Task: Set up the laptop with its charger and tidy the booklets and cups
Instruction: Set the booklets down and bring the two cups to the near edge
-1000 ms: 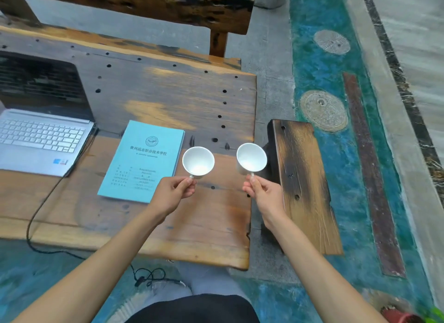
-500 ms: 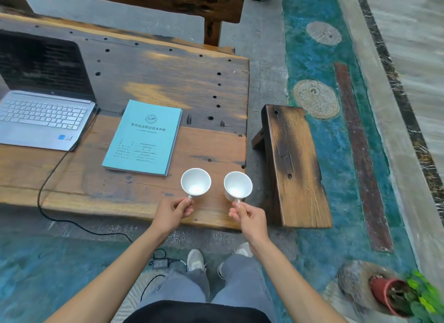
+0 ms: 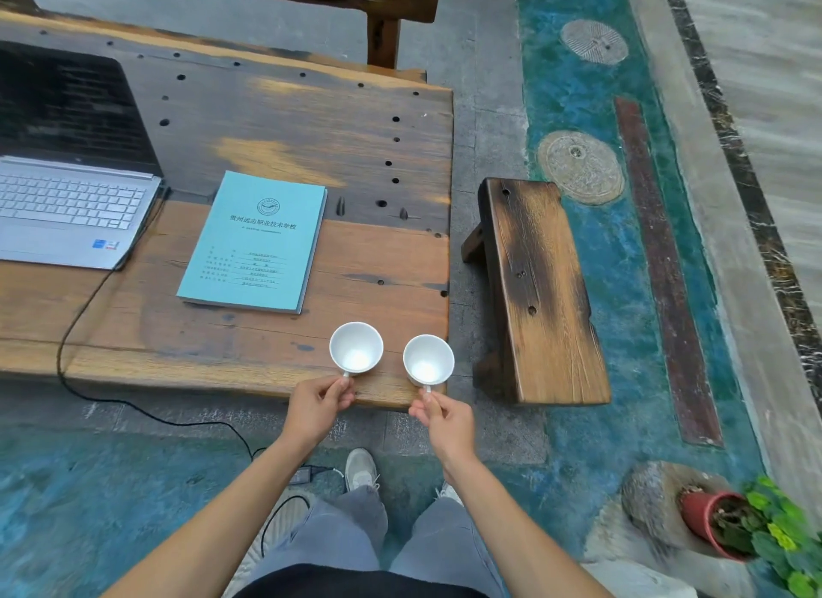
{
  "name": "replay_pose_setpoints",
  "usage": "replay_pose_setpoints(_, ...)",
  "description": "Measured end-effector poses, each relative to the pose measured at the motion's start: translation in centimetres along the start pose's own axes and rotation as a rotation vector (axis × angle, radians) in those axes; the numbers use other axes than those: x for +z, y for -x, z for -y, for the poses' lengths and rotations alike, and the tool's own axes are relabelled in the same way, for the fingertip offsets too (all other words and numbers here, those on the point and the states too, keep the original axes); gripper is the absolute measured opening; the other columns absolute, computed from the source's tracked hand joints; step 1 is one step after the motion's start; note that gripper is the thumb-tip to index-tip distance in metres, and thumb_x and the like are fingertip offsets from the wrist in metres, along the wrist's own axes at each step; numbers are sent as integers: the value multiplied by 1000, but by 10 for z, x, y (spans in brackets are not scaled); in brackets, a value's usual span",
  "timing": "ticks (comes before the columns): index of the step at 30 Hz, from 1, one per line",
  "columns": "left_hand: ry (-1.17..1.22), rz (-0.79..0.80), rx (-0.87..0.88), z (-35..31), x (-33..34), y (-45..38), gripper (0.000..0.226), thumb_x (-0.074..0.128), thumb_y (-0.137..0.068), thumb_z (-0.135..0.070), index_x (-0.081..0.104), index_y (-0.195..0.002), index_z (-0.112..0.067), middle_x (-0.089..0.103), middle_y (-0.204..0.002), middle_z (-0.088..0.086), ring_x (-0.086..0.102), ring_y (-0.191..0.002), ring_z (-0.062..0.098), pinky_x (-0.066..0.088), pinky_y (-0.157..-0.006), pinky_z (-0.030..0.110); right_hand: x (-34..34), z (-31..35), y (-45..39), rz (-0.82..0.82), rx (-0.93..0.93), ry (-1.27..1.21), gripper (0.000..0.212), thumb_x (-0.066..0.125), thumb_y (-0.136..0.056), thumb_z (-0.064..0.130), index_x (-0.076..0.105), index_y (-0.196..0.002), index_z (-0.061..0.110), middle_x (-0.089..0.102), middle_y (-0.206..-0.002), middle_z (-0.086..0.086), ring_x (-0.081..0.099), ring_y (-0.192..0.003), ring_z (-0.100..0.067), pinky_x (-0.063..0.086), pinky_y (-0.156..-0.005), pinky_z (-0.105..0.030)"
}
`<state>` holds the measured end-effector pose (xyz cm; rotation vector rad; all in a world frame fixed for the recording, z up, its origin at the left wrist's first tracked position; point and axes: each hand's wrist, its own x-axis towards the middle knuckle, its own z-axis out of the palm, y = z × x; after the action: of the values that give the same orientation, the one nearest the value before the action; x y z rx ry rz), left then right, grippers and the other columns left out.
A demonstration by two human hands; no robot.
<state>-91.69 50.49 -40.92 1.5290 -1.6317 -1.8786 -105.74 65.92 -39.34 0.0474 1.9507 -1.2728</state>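
Observation:
Two empty white cups are at the near right corner of the wooden table (image 3: 267, 352). My left hand (image 3: 318, 404) pinches the handle of the left cup (image 3: 356, 347). My right hand (image 3: 440, 421) pinches the handle of the right cup (image 3: 428, 360). I cannot tell whether the cups touch the wood. A stack of teal booklets (image 3: 258, 241) lies flat in the middle of the table. An open silver laptop (image 3: 66, 210) stands at the left, with a black charger cable (image 3: 84, 303) running from its right side over the table edge to a power brick (image 3: 302, 474) on the floor.
A low wooden stool (image 3: 540, 295) stands right of the table. A dark wooden bench (image 3: 382, 1) is behind it. A red pot with a green plant (image 3: 729, 526) sits on the floor at the lower right. My legs and shoes are below the table edge.
Both hands have drawn the cups back toward me, from beside the booklets to the table's near right edge. The camera has pulled back and tilted down, showing my legs and the floor.

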Motion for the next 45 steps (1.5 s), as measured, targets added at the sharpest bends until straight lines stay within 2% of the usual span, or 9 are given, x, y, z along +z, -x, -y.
replay_pose_setpoints(4,5,-6,16,6,4,0,19,59,-99,-10,76,-92,-16,78,-84,7,72,-76,13,60,-77,24,2,-7,-4,20,14,-4,26,57,-102,9,69,-123,-1,77,-96,-7,75,-79,1,56,-72,-10)
replay_pose_setpoints(7,-1,-9,13,11,7,-1,17,59,-99,-12,76,-97,-14,77,-87,8,73,-78,14,60,-77,21,3,-11,-7,39,22,-10,25,57,-103,9,70,-121,-1,77,-91,-2,75,-81,-2,57,-76,-13)
replay_pose_setpoints(11,4,-2,-1,16,9,-2,17,60,-99,-11,75,-103,-8,77,-89,9,73,-79,15,59,-76,19,3,-12,-11,61,42,-46,23,57,-102,10,70,-120,2,77,-93,-3,76,-84,-5,57,-75,-14)
replay_pose_setpoints(15,19,3,-21,18,8,-2,14,62,-98,-13,76,-100,-15,79,-89,6,73,-80,16,60,-78,24,4,-14,-13,81,61,-103,18,58,-102,7,72,-114,4,77,-100,-10,77,-85,-9,57,-72,-13)
replay_pose_setpoints(21,-17,-6,-60,23,4,-5,18,63,-98,-15,75,-110,-9,79,-90,3,74,-76,12,60,-74,21,2,-14,-17,120,92,-117,32,60,-100,3,61,-131,-5,75,-110,-14,77,-89,-11,59,-77,-17)
replay_pose_setpoints(25,-94,11,-34,22,3,-4,20,61,-99,-15,75,-111,-7,79,-91,5,74,-78,17,61,-80,28,1,-16,-17,159,114,-128,41,60,-98,0,54,-139,-4,75,-106,-8,77,-88,-9,58,-75,-16)
replay_pose_setpoints(35,-170,43,-14,16,4,4,24,61,-98,-10,70,-119,-3,76,-88,5,70,-74,11,57,-69,15,-3,-18,-14,192,103,-101,47,66,-97,5,54,-142,2,75,-112,-7,75,-98,-12,59,-81,-19)
replay_pose_setpoints(41,-191,53,-17,14,4,8,23,61,-98,-10,72,-117,-3,76,-85,4,71,-74,12,60,-81,29,0,-20,-14,178,89,-75,47,65,-97,4,53,-142,0,73,-116,-12,74,-100,-14,58,-80,-18)
replay_pose_setpoints(45,-201,58,-32,15,2,8,25,61,-99,-10,71,-120,-4,76,-86,1,73,-77,12,61,-80,28,0,-20,-13,183,82,-70,46,65,-97,6,54,-142,3,74,-113,-10,75,-96,-12,59,-79,-18)
